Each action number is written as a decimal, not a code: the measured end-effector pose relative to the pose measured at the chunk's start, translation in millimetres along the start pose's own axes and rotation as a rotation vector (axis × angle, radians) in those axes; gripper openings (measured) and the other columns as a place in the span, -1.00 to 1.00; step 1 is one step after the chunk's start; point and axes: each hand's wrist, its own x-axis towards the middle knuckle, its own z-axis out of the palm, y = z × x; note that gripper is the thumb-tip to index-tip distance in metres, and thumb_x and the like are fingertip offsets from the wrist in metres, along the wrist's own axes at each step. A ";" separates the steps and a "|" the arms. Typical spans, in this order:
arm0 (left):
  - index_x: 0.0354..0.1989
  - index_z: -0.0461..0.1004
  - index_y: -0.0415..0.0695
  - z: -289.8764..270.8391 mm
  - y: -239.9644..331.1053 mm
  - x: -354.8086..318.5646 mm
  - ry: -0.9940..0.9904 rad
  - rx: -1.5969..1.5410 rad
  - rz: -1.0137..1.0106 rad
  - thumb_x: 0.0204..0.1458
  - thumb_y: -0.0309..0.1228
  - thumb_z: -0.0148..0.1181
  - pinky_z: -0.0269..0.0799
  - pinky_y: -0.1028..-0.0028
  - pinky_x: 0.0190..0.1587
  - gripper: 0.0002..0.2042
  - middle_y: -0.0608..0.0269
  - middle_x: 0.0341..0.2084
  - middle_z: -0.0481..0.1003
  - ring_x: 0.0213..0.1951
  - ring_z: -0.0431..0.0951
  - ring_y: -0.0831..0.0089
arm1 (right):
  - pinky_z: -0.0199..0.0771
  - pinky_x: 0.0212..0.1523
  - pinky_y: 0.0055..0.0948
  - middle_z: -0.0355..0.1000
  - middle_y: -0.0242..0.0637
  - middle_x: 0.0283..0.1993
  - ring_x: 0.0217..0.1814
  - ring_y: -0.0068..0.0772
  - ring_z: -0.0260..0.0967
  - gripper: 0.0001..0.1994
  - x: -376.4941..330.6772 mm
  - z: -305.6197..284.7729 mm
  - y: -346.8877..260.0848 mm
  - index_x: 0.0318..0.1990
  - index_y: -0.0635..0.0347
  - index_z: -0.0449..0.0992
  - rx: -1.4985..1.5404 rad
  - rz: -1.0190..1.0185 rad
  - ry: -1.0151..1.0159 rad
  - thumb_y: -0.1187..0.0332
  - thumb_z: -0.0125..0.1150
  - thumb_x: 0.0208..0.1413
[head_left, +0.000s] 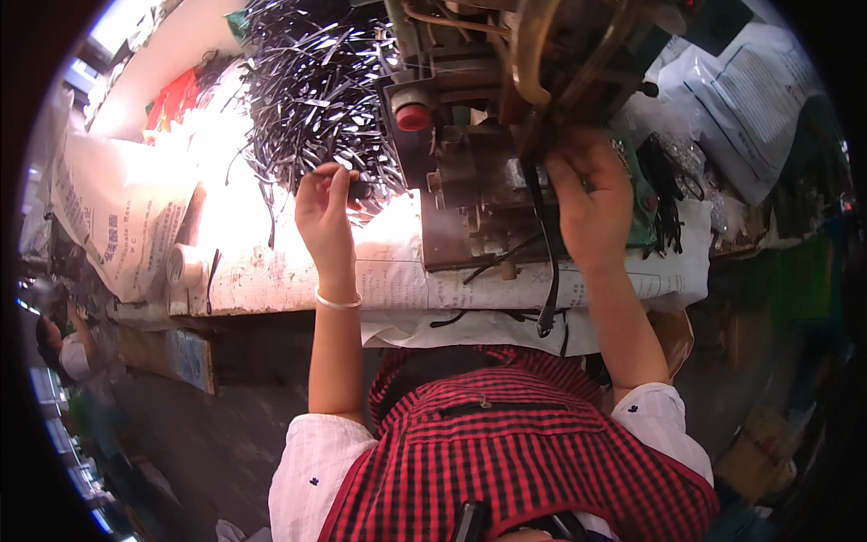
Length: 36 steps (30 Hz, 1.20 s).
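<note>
At the left edge of the machine, my left hand (325, 212) has its fingers curled and pinched together beside a heap of black eyeglass temples (316, 99). A small dark piece shows at its fingertips, too unclear to name. My right hand (591, 199) reaches up to the metal machine (488, 167), thumb and fingers drawn together. Its fingertips are partly lost in shadow under the machine's head. Close beside them, one long black eyeglass temple (549, 271) hangs from the machine over the table's front edge. Whether the fingers grip it is hidden.
A red button (414, 116) sits on the machine's left side. White printed sacks (117, 212) stand at the left, and a plastic bag (745, 99) lies at the back right. Black strips (666, 194) hang right of the machine. Paper (388, 280) covers the table's front. Another person (77, 343) is far left.
</note>
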 end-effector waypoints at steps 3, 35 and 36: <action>-0.18 0.48 -0.25 4.4 1.9 -12.5 0.083 -0.122 -0.060 0.31 -0.43 0.14 0.45 0.60 -0.48 -0.88 0.11 -0.33 0.63 -0.43 0.60 0.54 | 0.44 0.09 -0.55 0.59 -0.26 -0.01 0.01 -0.48 0.54 -0.68 -3.3 12.8 -1.9 0.10 0.31 0.45 0.305 0.008 0.059 0.61 0.17 0.18; -0.30 0.56 -0.07 117.0 71.0 -59.1 -0.312 0.328 1.252 -0.12 -0.32 0.48 0.27 0.61 -0.60 -0.75 0.24 -0.24 0.60 -0.61 0.41 0.64 | 0.46 0.01 -0.23 0.54 -0.17 -0.09 -0.02 -0.13 0.50 -0.77 -22.4 -107.1 66.8 -0.08 0.19 0.60 -1.013 0.008 -0.120 0.37 0.31 0.11; -0.30 0.57 -0.08 114.3 74.2 -61.0 -0.328 0.342 1.221 -0.11 -0.31 0.47 0.29 0.59 -0.59 -0.76 0.22 -0.23 0.60 -0.57 0.46 0.59 | 0.44 -0.02 -0.13 0.50 -0.16 -0.14 -0.06 0.01 0.44 -0.76 -17.2 -97.1 72.6 -0.13 0.17 0.61 -1.077 -0.106 -0.058 0.32 0.35 0.06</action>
